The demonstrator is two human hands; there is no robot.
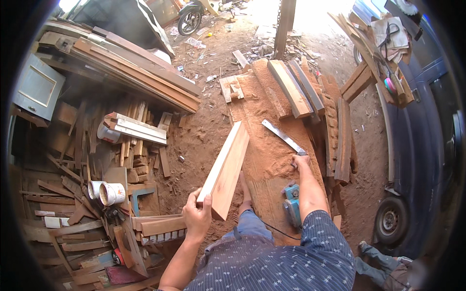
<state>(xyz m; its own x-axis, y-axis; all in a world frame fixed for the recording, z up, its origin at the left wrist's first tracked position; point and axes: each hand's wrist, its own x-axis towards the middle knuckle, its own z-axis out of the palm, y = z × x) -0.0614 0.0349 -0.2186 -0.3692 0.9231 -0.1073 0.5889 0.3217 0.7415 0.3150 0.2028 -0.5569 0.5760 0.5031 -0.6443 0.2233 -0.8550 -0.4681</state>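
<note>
My left hand (198,217) grips the near end of a planed wooden beam (227,169), fingers wrapped round its side. The beam tilts up and away from me, beside the left edge of a sawdust-covered workbench (267,180). Over the bench's right side, my right hand (300,161) is closed on the dark handle of a try square (283,137). Its metal blade points far left, apart from the beam. Below my right forearm, a teal electric planer (292,206) rests on the bench with a black cord trailing off.
Thick timbers (290,89) lie across the bench's far right. Stacked planks (131,63) and offcuts fill the left side, with white buckets (111,193) among them. A post (284,29) stands beyond the bench. A dark blue vehicle (417,145) is parked at right.
</note>
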